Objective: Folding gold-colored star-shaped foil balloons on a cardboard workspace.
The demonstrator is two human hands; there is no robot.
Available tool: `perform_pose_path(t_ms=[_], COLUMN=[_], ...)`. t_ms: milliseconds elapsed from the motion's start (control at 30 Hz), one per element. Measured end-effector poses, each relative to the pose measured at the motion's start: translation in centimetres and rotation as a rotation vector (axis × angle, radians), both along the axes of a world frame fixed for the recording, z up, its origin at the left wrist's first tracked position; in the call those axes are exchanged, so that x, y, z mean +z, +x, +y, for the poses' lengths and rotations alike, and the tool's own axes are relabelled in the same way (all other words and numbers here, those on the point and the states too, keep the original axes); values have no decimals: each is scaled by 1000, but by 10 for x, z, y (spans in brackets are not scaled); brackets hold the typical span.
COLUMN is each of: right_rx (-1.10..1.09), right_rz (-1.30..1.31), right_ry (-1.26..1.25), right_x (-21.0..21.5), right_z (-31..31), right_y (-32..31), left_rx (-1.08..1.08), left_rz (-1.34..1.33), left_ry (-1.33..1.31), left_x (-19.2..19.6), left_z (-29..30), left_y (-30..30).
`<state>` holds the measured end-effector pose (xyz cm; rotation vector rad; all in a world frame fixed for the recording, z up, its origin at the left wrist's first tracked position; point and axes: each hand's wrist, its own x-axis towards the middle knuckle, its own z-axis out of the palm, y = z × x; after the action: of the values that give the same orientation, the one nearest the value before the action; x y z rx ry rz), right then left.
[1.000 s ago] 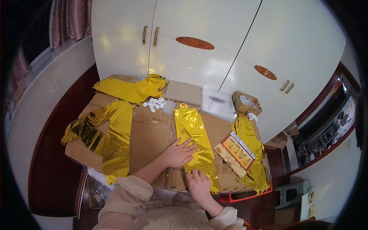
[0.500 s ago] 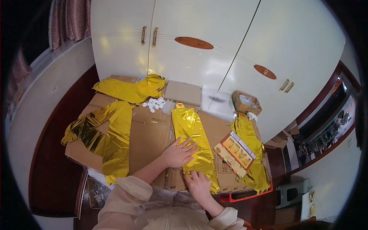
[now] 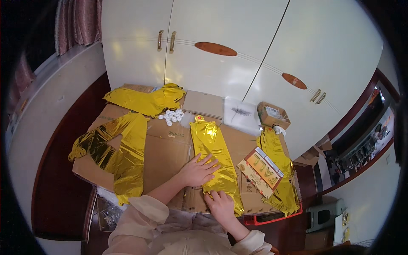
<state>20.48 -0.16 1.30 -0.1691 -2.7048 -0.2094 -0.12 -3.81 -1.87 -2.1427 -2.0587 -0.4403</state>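
Note:
A flat gold foil balloon (image 3: 209, 136) lies lengthwise on the cardboard in front of me, a small red mark at its far end. My left hand (image 3: 199, 171) rests on its middle, fingers stretched out and spread over the foil. Closer to me, my right hand (image 3: 222, 204) has its fingers bent down onto the balloon's near left edge; the thumb and fingertips are partly hidden. To the left lies a bent gold foil balloon (image 3: 132, 153), and behind it another gold foil balloon (image 3: 144, 100). A further gold foil balloon (image 3: 276, 146) is at the right, partly under a printed card packet (image 3: 260, 171).
Flattened cardboard (image 3: 165, 157) covers the work surface. Small white rolls (image 3: 171, 116) sit in a pile near the back, beside a brown cardboard sheet (image 3: 203, 103) and a clear plastic sheet (image 3: 238, 114). A small open box (image 3: 273, 114) stands back right, against white cabinets (image 3: 212, 72).

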Motion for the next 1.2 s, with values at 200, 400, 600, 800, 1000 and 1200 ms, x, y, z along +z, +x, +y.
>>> perform_pose_path(t_ms=[200,400,600,800,1000,1200], right_rx=[-5,-9,-19,-62,-94,-68], right_rz=[-5,-2,29,9,-28,18], right_ry=[-10,-14,-14,-9,-65,-231], right_x=[1,2,2,4,7,28], right_z=[1,0,-3,-5,-6,0], right_y=[1,0,4,5,8,20], left_rx=[-3,-17,-48,-97,-87,29], left_rz=[23,45,56,63,36,-24], left_ry=[29,-23,-51,-62,25,65], left_x=[-3,-4,-2,-1,5,-2], left_z=[1,3,4,9,7,-1], left_y=[0,-1,-1,1,2,-2])
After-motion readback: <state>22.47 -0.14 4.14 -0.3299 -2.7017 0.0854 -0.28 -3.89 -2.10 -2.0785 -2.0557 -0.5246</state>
